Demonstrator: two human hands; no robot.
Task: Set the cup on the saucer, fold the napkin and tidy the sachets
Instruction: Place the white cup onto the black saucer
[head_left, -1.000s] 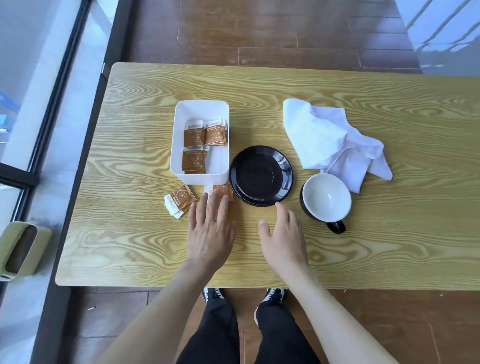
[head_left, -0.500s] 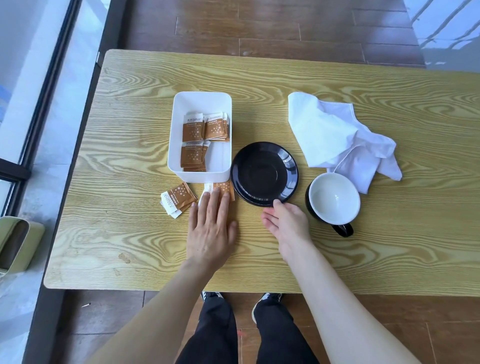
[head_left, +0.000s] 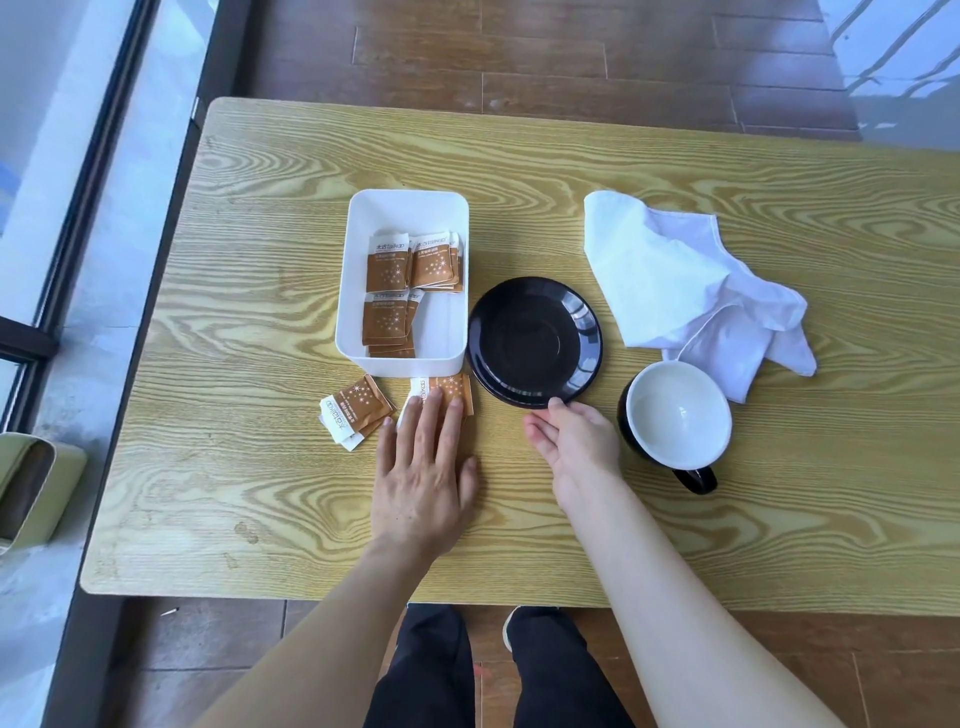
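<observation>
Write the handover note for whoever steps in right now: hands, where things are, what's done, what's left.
Left hand: open, flat on the table, fingertips on a loose sachet.
Right hand: fingertips at the near rim of the black saucer; whether it grips is unclear.
Cup: empty, upright on the table right of the saucer.
Napkin: crumpled beyond the cup.
White tray: holds several sachets; more loose sachets lie before it.
Done: nothing finished.
Left: cup onto saucer, fold napkin, loose sachets into tray.
</observation>
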